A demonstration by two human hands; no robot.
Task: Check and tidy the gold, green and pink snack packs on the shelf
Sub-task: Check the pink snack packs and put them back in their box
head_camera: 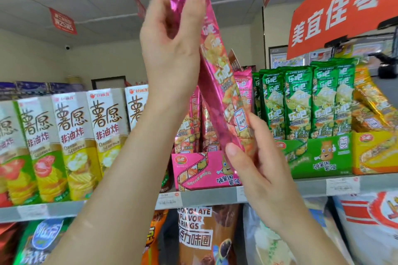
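I hold one long pink snack pack [217,75] up in front of the shelf, tilted with its top to the left. My left hand [172,45] pinches its top end, thumb in front. My right hand [256,157] pinches its lower end. Behind it, more pink packs [193,122] stand in a pink display box [202,170]. To the right stand green packs [301,97] in a green box [318,155], then gold packs [374,105] in a yellow box [374,153] at the frame's right edge.
White and green crisp boxes [71,135] fill the shelf to the left. The grey shelf edge [206,198] carries price tags. Below it are larger snack bags, among them a chocolate rings bag [198,234]. An orange sign [344,6] hangs at the upper right.
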